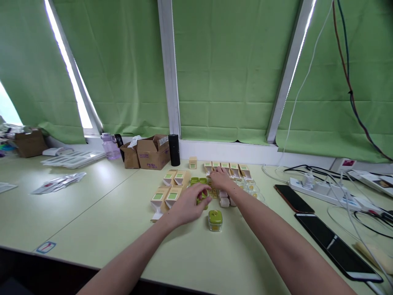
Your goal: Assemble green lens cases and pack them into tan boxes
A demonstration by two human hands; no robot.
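My left hand reaches over the pale green table and curls its fingers round a small green-lidded container. Farther back my right hand rests with fingers bent on small items just in front of a row of several tan boxes with green labels; what it grips is hidden. One clear container with a green lid stands alone nearer to me. Several more tan boxes lie open to the left of my left hand. Two green pieces sit between the hands.
Open cardboard boxes, a black cylinder and a purple bottle stand at the back by the green blinds. On the right lie a phone, a tablet, a power strip and tangled cables. Flat packets lie left.
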